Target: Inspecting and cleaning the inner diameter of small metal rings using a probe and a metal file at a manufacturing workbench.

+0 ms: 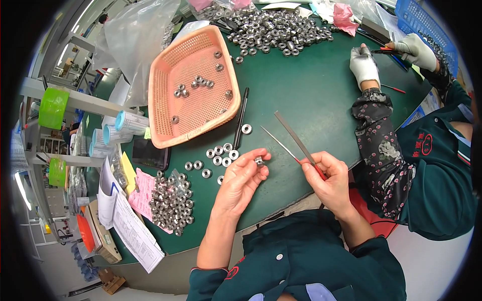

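Observation:
Between the thumb and fingers of my left hand is a small shiny metal ring, held just above the table. My right hand grips two slim tools together: a flat grey file and a thin pointed needle file with a red handle. Both tips point up and left, apart from the ring. Several loose metal rings lie on the green table beside my left hand, near a long black rod.
A pink plastic basket holds a few rings. Rings are heaped on pink paper at left and in a large pile at the back. A dark phone lies by the basket. At right, a co-worker's gloved hands hold a tool.

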`<move>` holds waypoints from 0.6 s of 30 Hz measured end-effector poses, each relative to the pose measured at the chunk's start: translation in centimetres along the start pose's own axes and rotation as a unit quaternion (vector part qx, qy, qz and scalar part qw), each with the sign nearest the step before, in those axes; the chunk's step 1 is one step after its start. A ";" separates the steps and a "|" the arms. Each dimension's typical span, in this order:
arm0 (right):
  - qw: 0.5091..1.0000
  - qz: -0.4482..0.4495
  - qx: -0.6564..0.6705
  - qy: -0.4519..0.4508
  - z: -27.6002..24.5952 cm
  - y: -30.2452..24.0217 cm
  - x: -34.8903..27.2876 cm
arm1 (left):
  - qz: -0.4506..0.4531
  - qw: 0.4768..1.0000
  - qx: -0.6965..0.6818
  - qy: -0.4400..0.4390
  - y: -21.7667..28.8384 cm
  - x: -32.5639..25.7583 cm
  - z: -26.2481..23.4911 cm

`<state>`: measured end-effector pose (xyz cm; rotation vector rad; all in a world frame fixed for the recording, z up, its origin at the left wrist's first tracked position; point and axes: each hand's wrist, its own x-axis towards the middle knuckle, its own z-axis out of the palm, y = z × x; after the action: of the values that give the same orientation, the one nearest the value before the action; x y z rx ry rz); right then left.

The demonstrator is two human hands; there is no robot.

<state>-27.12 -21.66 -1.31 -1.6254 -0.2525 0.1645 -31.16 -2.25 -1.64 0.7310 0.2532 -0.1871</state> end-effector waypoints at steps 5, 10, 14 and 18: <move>1.000 -0.008 -0.019 0.006 0.0 0.3 0.1 | 0.000 1.000 0.015 0.007 -0.2 -0.2 -0.5; 0.999 -0.018 -0.032 0.014 0.0 0.2 0.1 | 0.029 0.997 0.067 0.037 -0.4 -0.2 -0.4; 0.997 -0.056 -0.055 0.006 0.4 0.1 0.0 | 0.070 0.987 0.126 0.066 -0.4 -0.2 0.1; 0.996 -0.062 -0.066 0.004 0.5 -0.1 -0.2 | 0.095 0.979 0.158 0.091 -0.5 -0.2 0.2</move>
<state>-27.45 -21.19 -1.30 -1.7350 -0.3641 0.0464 -31.43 -2.74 -1.80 1.0848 0.3300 0.0233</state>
